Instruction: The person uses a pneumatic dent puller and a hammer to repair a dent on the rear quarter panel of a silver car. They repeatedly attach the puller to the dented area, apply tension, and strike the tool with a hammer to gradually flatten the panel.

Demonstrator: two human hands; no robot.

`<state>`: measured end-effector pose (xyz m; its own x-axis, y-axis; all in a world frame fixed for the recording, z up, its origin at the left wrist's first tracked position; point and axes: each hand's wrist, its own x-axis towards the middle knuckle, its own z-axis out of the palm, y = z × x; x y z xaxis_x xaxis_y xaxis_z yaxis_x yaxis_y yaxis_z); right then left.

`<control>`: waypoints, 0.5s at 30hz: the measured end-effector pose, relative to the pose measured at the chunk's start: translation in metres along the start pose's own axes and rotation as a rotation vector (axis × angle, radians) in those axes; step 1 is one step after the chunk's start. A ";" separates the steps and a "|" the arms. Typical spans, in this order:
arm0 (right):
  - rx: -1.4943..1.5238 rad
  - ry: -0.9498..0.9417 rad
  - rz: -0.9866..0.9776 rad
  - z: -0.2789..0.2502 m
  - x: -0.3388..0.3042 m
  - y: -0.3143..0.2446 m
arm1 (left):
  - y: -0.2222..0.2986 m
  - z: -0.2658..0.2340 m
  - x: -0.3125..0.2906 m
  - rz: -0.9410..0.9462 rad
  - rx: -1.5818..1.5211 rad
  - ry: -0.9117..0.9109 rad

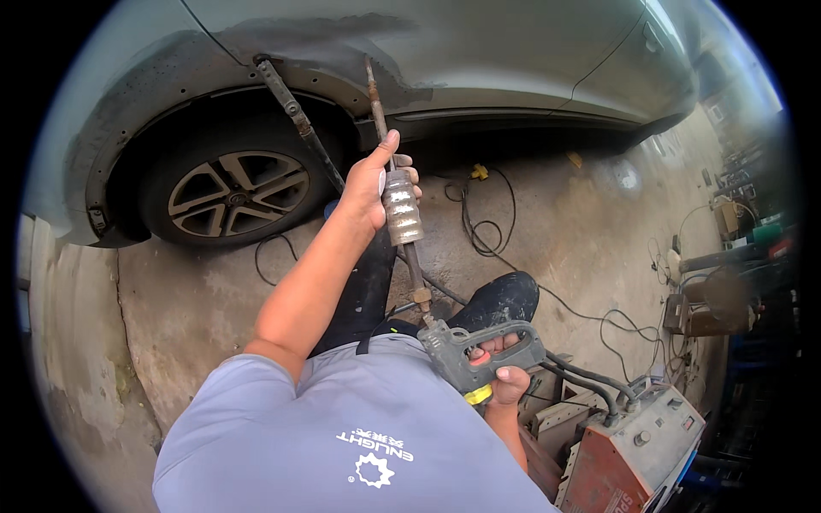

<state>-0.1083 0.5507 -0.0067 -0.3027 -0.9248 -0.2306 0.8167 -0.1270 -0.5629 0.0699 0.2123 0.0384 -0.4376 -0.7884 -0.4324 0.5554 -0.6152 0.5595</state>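
Note:
A slide hammer [404, 209] with a ribbed metal weight runs from a black spot-welder gun [445, 349] up to the car. My left hand [369, 192] is closed round its rod at the upper end of the weight, thumb lying along the rod. Fingers through the gun's handle loop, my right hand [508, 383] grips the gun by a red trigger, close to my waist. The rod's thin tip is over the grey, sanded car panel [333, 41]; whether it touches, I cannot tell. A metal bar [289, 104] slants down from the wheel-arch edge.
Below the arch sits a tyre with a spoked wheel [238, 195]. Thick cables join the gun to a red-and-grey welder box [629, 453] at lower right. Thin black cables [487, 235] loop over the concrete floor. Tools and boxes [727, 303] crowd the right side.

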 end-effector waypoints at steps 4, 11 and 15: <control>0.026 -0.036 -0.033 -0.007 -0.002 0.002 | -0.046 -0.008 -0.026 0.101 0.118 0.018; 0.064 -0.050 -0.020 -0.015 -0.001 0.004 | -0.057 -0.009 -0.047 0.091 0.047 0.019; 0.040 -0.107 -0.007 -0.023 0.000 0.003 | -0.060 -0.022 -0.041 0.026 -0.078 -0.136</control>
<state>-0.1177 0.5584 -0.0270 -0.2562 -0.9565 -0.1394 0.8342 -0.1459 -0.5318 0.0700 0.2812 0.0074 -0.5113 -0.7994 -0.3154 0.6190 -0.5971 0.5101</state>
